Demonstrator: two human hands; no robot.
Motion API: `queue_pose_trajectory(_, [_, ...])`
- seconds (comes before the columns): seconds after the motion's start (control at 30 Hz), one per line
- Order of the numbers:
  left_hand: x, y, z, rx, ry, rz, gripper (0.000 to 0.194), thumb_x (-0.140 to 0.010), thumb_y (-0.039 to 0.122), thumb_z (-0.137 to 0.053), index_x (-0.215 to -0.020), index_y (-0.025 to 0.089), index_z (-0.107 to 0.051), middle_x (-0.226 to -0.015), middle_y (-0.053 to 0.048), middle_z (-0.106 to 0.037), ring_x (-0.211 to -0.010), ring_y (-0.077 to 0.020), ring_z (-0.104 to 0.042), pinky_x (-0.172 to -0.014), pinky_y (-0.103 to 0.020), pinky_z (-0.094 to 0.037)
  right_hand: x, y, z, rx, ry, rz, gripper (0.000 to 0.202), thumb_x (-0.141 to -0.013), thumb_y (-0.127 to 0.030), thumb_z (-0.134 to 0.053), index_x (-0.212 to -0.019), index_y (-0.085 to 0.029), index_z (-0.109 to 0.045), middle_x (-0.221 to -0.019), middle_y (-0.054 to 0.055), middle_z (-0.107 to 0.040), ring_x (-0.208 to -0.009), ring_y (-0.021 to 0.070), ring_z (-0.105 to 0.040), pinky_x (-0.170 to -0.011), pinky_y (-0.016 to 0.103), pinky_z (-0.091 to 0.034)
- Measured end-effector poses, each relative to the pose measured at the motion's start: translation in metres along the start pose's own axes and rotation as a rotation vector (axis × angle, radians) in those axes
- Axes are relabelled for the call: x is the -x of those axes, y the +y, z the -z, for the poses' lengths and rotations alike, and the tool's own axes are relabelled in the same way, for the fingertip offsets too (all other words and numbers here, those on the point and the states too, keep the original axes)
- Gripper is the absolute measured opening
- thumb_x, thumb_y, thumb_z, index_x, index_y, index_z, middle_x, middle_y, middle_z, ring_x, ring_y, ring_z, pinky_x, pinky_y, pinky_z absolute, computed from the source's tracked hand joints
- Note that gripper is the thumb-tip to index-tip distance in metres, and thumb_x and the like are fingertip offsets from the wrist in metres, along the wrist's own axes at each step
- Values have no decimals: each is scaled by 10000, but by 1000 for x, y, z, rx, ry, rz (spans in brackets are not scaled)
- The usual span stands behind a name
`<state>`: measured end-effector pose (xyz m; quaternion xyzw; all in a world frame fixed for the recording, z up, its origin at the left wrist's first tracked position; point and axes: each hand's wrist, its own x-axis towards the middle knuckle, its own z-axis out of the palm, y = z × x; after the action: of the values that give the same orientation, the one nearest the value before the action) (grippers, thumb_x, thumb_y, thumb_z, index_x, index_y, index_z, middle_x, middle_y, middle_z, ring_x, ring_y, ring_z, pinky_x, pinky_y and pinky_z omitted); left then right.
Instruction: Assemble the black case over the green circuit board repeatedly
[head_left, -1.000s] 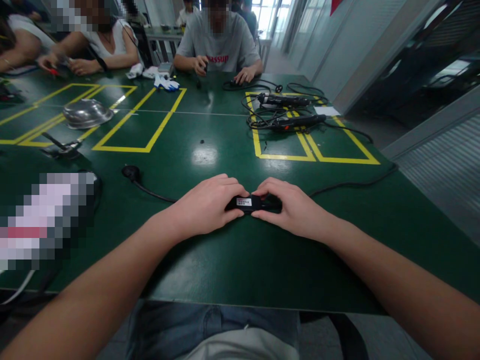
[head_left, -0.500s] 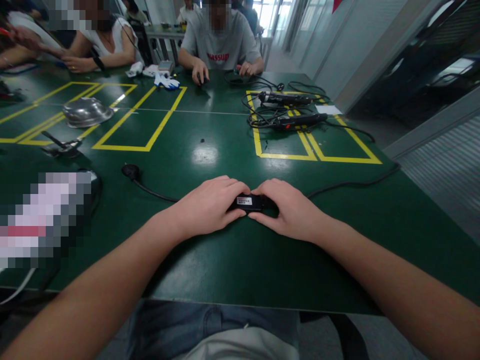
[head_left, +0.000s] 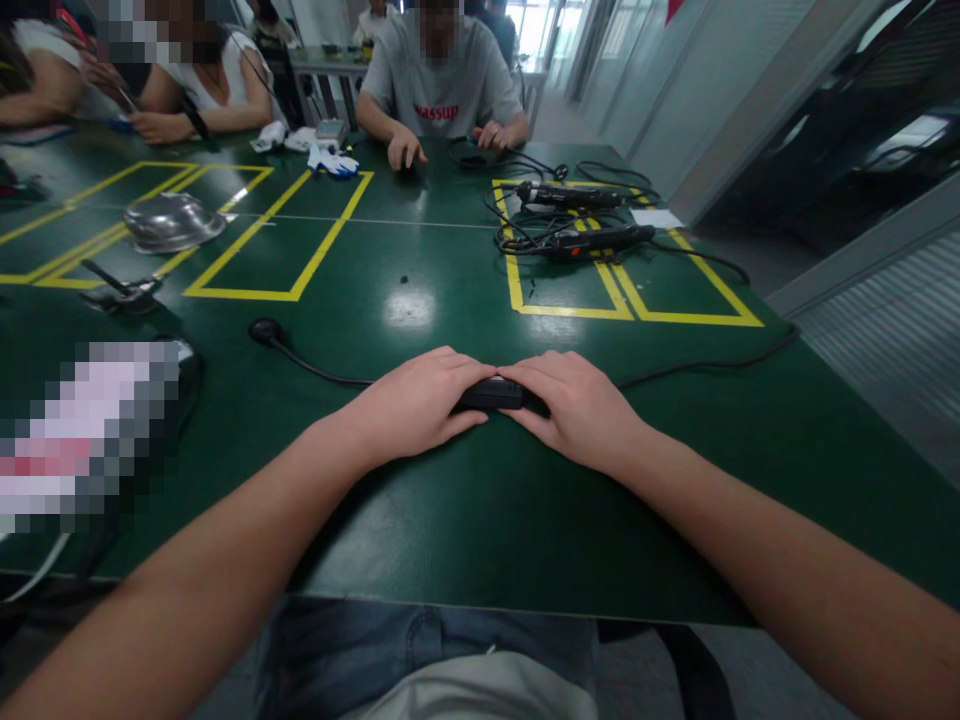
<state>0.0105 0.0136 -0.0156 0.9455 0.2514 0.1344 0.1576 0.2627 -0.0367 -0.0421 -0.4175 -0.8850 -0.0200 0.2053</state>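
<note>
A small black power adapter (head_left: 491, 394) is held at the middle of the table in front of me, its narrow side facing me. My left hand (head_left: 427, 402) curls round its left end, thumb on the near side and fingers over the top. Round the right end, my right hand (head_left: 574, 408) grips in the same way, and the two sets of fingertips nearly meet above the adapter. A black cord (head_left: 319, 376) leads left from under my left hand to a round plug (head_left: 265, 331). From my right hand another cord (head_left: 705, 367) runs to the right table edge.
Two black corded tools (head_left: 592, 238) lie by yellow tape frames at the right back. A metal bowl (head_left: 172, 222), a metal tool with a dark handle (head_left: 124, 288) and a blurred-out object (head_left: 82, 430) are on the left. Across the green table (head_left: 450, 530), a co-worker (head_left: 442, 85) sits beside gloves (head_left: 330, 162).
Both hands have rolled the adapter, so its white label has turned away and its side faces me. The hands moved slightly away from me; the plug shifted a little right.
</note>
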Motion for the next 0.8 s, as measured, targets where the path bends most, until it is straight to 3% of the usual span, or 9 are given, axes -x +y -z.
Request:
queue_pose_trajectory(0.1, [-1, 1, -1, -50, 8, 11, 357, -1069, 233, -661, -1420, 174, -689, -1269, -122, -813, -1176, -279, -753, -1060, -432, -599, 0, 1, 0, 14, 7, -1, 291, -1075, -320, -670, -1298, -147, -741, -1184, 160, -830, -1010, 329, -744, -847, 448, -527])
queue_pose_trajectory(0.47, [-3, 6, 3, -147, -38, 0, 276, -1109, 280, -606, -1333, 157, -712, -1174, -125, -818, -1090, -285, -765, -1001, -424, -607, 0, -1, 1, 57, 34, 38, 287, -1099, -334, -625, -1227, -111, -752, -1096, 160, -829, -954, 324, -738, -828, 447, -499])
queue_pose_trajectory(0.8, [-1, -3, -5, -151, 32, -54, 367, -1095, 254, -632, -1448, 153, -641, -1350, -126, -789, -1173, -288, -731, -1050, -451, -600, -3, -2, 2, 30, 30, -14, 317, -1047, -378, -706, -1244, -139, -774, -1137, 168, -836, -959, 333, -747, -811, 456, -529])
